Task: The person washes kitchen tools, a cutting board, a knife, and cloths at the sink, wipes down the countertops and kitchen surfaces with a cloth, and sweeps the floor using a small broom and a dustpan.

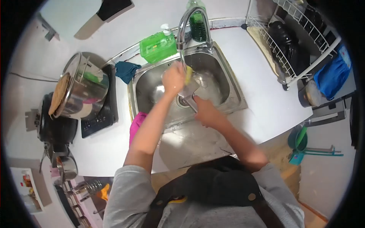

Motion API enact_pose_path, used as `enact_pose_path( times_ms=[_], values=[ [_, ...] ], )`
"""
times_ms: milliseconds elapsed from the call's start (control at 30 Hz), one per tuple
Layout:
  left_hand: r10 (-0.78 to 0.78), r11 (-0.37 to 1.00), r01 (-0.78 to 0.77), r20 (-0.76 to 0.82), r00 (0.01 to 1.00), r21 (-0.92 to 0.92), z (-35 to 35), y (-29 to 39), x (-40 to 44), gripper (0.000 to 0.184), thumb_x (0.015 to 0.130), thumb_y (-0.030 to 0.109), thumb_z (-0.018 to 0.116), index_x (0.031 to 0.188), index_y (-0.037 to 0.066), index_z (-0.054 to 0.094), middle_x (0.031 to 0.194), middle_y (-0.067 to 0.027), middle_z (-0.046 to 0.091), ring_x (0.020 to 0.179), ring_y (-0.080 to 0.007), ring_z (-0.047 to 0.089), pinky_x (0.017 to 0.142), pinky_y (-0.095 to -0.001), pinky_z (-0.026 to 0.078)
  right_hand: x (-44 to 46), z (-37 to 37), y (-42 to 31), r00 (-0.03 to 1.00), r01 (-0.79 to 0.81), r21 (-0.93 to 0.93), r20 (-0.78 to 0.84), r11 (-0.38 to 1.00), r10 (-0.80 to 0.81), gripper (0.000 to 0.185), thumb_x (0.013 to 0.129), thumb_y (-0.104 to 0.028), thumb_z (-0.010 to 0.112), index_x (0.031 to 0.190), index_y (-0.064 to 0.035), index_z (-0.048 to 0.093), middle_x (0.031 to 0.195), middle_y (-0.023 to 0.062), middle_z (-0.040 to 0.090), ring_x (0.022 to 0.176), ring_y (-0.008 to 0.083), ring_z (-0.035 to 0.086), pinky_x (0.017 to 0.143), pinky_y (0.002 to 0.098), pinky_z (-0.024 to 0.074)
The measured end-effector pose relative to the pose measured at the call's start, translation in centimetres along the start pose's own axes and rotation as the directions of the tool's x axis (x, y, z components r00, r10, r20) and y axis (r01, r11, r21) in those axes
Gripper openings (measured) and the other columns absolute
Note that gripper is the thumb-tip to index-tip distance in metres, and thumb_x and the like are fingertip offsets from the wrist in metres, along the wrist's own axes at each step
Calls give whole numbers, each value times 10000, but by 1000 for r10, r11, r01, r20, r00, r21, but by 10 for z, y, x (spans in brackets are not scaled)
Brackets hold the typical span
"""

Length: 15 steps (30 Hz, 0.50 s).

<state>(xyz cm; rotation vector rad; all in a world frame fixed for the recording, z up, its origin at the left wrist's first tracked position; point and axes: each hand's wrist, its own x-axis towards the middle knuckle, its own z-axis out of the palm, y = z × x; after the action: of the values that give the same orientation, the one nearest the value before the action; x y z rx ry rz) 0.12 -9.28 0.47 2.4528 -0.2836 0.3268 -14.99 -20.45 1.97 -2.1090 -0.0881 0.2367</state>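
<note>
Over the steel sink [142, 89], my left hand [173, 79] is closed on a yellow sponge [188, 75], beneath the faucet [183, 28]. Its fingers are slightly blurred. My right hand [210, 113] grips the handle of a metal utensil with a broad flat blade [189, 89]; the exact kind is unclear. The blade lies below the sponge and partly covers the drain [182, 101]. Water appears to run from the faucet beside my left hand.
Behind the sink stand a green soap dispenser [157, 47] and a green bottle [197, 24]. A teal cloth [127, 71] lies at its left corner, a pink cloth [136, 127] by my left forearm. A large pot [85, 89] stands left, a dish rack [279, 62] right.
</note>
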Motion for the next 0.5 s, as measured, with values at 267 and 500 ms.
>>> enact_pose_path(
  times_ms=[267,500],
  values=[
    [53,997,-47,-102,993,67,16,8,-15,278,786,298,558,711,30,558,727,-196,600,699,-384,584,618,-457,456,-22,2,-10,982,-185,-83,25,979,188,520,669,-44,591,1150,63,426,757,245,596,649,360,588,605,408,471],
    [-65,997,63,-57,996,-32,40,-23,16,257,727,336,575,763,84,608,752,-169,625,765,-342,611,670,-427,481,-22,-6,-11,985,-170,-142,-15,975,170,548,706,-44,555,1206,29,343,640,169,561,475,253,568,388,351,442]
  ],
)
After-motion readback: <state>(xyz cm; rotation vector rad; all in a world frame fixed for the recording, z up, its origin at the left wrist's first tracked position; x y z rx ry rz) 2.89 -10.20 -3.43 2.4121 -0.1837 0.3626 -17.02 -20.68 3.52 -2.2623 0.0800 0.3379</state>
